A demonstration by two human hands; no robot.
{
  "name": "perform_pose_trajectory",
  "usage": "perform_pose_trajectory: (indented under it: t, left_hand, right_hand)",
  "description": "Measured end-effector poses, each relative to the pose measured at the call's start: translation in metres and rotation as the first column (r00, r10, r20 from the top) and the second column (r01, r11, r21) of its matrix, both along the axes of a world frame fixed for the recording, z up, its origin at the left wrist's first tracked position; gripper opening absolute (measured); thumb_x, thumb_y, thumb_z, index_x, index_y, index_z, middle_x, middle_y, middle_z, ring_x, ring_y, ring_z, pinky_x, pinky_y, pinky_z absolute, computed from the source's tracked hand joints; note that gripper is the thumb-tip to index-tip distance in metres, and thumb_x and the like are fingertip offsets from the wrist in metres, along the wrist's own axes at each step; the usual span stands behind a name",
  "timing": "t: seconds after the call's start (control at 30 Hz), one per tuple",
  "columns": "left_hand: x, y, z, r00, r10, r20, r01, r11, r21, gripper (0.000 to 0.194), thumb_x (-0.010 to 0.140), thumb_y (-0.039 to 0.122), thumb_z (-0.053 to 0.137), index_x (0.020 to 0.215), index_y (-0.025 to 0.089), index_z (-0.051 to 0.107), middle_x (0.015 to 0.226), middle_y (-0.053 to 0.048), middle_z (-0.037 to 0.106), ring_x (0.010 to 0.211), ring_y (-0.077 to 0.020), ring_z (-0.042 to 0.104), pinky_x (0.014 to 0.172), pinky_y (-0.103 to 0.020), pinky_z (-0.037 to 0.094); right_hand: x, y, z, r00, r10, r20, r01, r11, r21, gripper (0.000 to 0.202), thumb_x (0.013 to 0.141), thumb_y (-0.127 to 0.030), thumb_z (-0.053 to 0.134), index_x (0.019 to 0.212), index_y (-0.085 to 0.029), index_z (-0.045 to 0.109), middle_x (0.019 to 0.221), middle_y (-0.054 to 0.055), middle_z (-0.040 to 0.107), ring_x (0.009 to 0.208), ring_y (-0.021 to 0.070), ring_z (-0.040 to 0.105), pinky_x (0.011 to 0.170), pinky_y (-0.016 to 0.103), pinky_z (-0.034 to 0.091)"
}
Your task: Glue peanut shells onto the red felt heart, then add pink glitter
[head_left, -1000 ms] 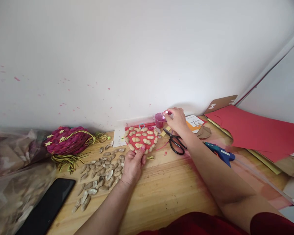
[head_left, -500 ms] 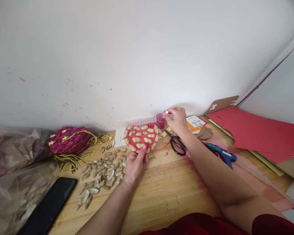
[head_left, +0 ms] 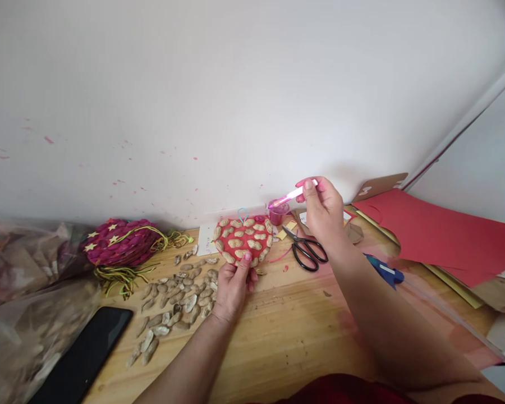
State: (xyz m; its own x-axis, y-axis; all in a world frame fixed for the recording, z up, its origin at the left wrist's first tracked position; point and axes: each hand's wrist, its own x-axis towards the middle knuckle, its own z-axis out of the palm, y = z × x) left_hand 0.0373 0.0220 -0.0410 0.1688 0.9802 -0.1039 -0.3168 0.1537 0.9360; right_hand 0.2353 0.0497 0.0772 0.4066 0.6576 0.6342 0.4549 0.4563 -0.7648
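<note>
My left hand (head_left: 234, 283) pinches the lower edge of a red heart-shaped piece (head_left: 244, 241) covered with peanut shells, the thumb on its front. A light blue loop (head_left: 243, 214) sticks up at the top of the heart, and one shell there is pink. My right hand (head_left: 322, 209) is closed round a white-handled brush (head_left: 294, 193), whose pink-stained tip is over a small cup (head_left: 279, 212) of magenta paint. The cup stands just right of the heart, against the wall.
Black-handled scissors (head_left: 307, 251) lie below the cup. Loose peanut shells (head_left: 180, 297), a phone (head_left: 86, 353), plastic bags (head_left: 37, 314) and a magenta braided piece (head_left: 122, 241) are on the left. Red sheets (head_left: 446, 235) and a blue glue gun (head_left: 385, 271) are on the right.
My right hand has moved right and drawn back from the cup, so the brush now shows. My left hand still holds the heart in nearly the same place.
</note>
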Motion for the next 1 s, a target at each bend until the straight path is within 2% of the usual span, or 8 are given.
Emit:
perform_pose_trajectory:
  t: [0.17, 0.33, 0.5, 0.7, 1.0]
  left_hand:
    - [-0.002, -0.001, 0.0, 0.999, -0.006, -0.044, 0.008, 0.999, 0.041, 0.053, 0.078, 0.064, 0.074, 0.065, 0.016, 0.056, 0.052, 0.001, 0.059, 0.038, -0.0059, 0.042, 0.037, -0.019, 0.031]
    - [-0.002, -0.003, 0.002, 0.994, -0.024, -0.11, 0.032, 0.997, 0.074, 0.053, 0.076, 0.064, 0.075, 0.063, 0.015, 0.059, 0.054, -0.001, 0.062, 0.042, -0.0087, 0.051, 0.042, -0.021, 0.039]
    - [-0.001, -0.003, 0.003, 0.995, -0.01, -0.098, 0.018, 0.996, 0.082, 0.05, 0.074, 0.062, 0.079, 0.072, 0.015, 0.063, 0.057, -0.002, 0.065, 0.046, -0.0114, 0.056, 0.047, -0.023, 0.046]
    - [0.0, -0.006, 0.007, 0.992, 0.007, -0.124, 0.005, 0.995, 0.099, 0.051, 0.07, 0.063, 0.08, 0.071, 0.014, 0.066, 0.058, -0.003, 0.067, 0.048, -0.0135, 0.059, 0.05, -0.025, 0.05]
    - [-0.002, -0.006, 0.008, 0.987, 0.006, -0.16, 0.015, 0.991, 0.134, 0.049, 0.074, 0.062, 0.078, 0.067, 0.015, 0.067, 0.06, -0.005, 0.068, 0.051, -0.015, 0.061, 0.054, -0.027, 0.052]
  right_hand:
    - [0.001, -0.024, -0.017, 0.997, -0.06, 0.037, 0.062, 0.996, -0.056, 0.029, 0.098, -0.049, 0.056, 0.094, -0.022, 0.064, 0.078, 0.0, 0.063, 0.073, 0.0159, 0.058, 0.066, 0.028, 0.045]
    - [0.005, -0.036, -0.033, 0.987, -0.101, 0.126, 0.11, 0.992, -0.062, 0.024, 0.097, -0.046, 0.059, 0.098, -0.023, 0.063, 0.083, 0.002, 0.067, 0.075, 0.0176, 0.061, 0.065, 0.029, 0.046]
    - [0.004, -0.043, -0.03, 0.971, -0.096, 0.221, 0.108, 0.993, -0.044, 0.021, 0.098, -0.044, 0.056, 0.097, -0.024, 0.063, 0.088, 0.005, 0.068, 0.085, 0.0217, 0.065, 0.067, 0.032, 0.048]
    - [0.001, -0.045, -0.029, 0.954, -0.086, 0.288, 0.107, 0.992, -0.059, 0.019, 0.098, -0.041, 0.055, 0.093, -0.024, 0.062, 0.088, 0.007, 0.068, 0.092, 0.0244, 0.065, 0.07, 0.035, 0.05]
    - [0.005, -0.041, -0.033, 0.962, -0.06, 0.267, 0.076, 0.996, -0.05, 0.024, 0.097, -0.05, 0.055, 0.091, -0.027, 0.062, 0.085, 0.007, 0.067, 0.091, 0.027, 0.065, 0.069, 0.039, 0.052]
